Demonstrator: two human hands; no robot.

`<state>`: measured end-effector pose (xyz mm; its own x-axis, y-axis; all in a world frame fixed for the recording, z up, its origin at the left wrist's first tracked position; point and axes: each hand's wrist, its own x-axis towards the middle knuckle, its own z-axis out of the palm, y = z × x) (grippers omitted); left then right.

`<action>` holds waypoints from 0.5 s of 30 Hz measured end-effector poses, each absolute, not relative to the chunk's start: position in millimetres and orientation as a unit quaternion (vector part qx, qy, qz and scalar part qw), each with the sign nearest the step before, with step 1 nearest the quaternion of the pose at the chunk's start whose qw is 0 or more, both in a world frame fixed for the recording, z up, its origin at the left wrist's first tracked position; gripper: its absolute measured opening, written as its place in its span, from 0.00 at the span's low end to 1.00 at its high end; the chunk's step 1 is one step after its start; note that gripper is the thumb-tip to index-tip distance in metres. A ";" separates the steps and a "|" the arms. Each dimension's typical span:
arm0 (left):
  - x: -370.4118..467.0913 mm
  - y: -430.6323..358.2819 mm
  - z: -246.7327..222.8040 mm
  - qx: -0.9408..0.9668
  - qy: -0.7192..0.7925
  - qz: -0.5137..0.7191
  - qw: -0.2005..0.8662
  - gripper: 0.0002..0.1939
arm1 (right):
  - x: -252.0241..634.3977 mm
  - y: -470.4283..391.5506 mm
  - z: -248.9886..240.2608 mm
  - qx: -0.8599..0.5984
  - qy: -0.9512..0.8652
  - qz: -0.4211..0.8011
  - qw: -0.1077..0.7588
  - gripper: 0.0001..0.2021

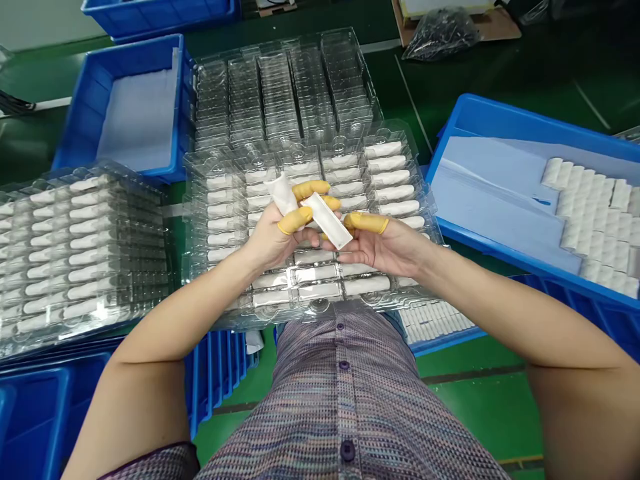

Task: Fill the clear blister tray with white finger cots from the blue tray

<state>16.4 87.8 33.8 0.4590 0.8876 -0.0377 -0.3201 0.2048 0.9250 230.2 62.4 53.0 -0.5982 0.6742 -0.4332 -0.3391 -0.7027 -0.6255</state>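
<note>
My left hand (287, 230), with yellow finger covers, is closed around two long white shell-like pieces. One white piece (281, 192) sticks up between its thumb and fingers. The other, a shallow hollow white piece (329, 223), lies slanted across to my right hand (383, 243). The right thumb, also covered in yellow, and its fingers close on that piece's lower right edge. Both hands are above a clear plastic tray (427, 213) with columns of similar white pieces (390, 178) in its slots. Some slots are hidden behind my hands.
A stack of clear trays (295, 87) stands behind, another filled stack (85, 247) at left. A blue bin (183, 127) with a pale sheet is at back left. A blue bin (465, 107) at right holds sheets and rows of white pieces (600, 227). A plastic bag (445, 33) lies farther back.
</note>
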 end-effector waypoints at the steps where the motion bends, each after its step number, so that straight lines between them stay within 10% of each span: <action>1: 15.6 88.3 34.5 0.466 0.294 0.420 0.721 0.26 | 230.0 63.2 53.6 -0.325 -0.237 0.873 0.276 0.07; 9: 18.2 89.6 41.4 0.475 0.291 0.437 0.706 0.27 | 242.4 66.8 47.3 -0.350 -0.367 0.812 0.289 0.15; 15: 17.0 95.6 45.2 0.391 0.379 0.509 0.667 0.24 | 283.4 80.0 39.0 -0.485 -0.730 0.396 0.275 0.12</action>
<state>17.0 95.6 45.2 0.1942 0.9751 -0.1068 -0.3827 0.1755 0.9071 283.4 80.0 39.0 -0.3779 0.9257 0.0167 0.4907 0.2155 -0.8443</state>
